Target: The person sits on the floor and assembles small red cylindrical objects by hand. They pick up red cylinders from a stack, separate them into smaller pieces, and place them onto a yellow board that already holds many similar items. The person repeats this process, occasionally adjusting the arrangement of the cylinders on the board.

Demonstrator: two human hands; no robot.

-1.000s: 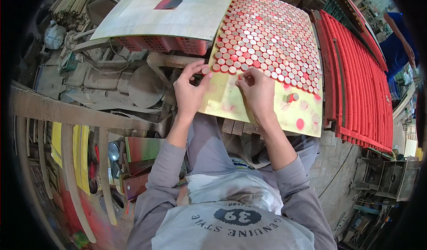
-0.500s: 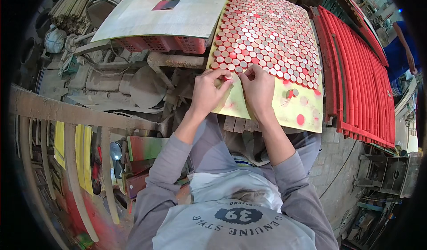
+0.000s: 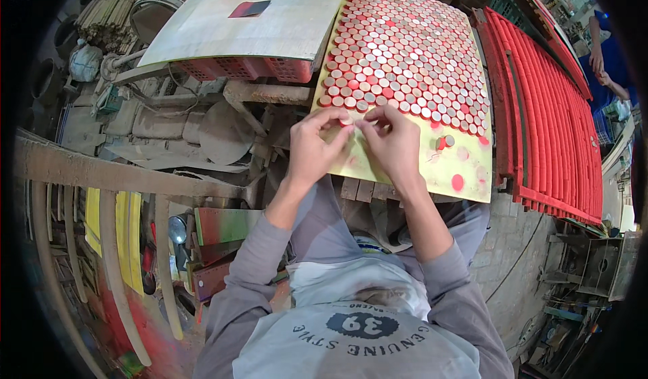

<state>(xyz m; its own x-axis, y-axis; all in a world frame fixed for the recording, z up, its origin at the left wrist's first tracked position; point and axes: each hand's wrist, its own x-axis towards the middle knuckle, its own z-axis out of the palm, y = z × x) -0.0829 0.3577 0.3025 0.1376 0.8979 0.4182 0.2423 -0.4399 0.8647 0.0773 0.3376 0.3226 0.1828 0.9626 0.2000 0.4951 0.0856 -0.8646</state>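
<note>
Disc (image 3: pixel 345 121), red-sided and pale-topped, pinched between thumb and fingers of the left hand (image 3: pixel 316 148), over the yellow board (image 3: pixel 439 175), just short of the packed rows (image 3: pixel 412 51)! The right hand (image 3: pixel 390 143) curls close by, fingertips bunched; whether they grip anything, I can't tell. Danger here: a loose pinch could drop it, a brushing knuckle could skew the front row, and a rightward swing might topple the loose pieces (image 3: pixel 445 142).

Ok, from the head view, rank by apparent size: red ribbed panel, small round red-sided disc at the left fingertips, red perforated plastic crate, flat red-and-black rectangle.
1. Red ribbed panel
2. Red plastic crate, visible part only
3. Red-and-black rectangle
4. Red-sided disc
</note>
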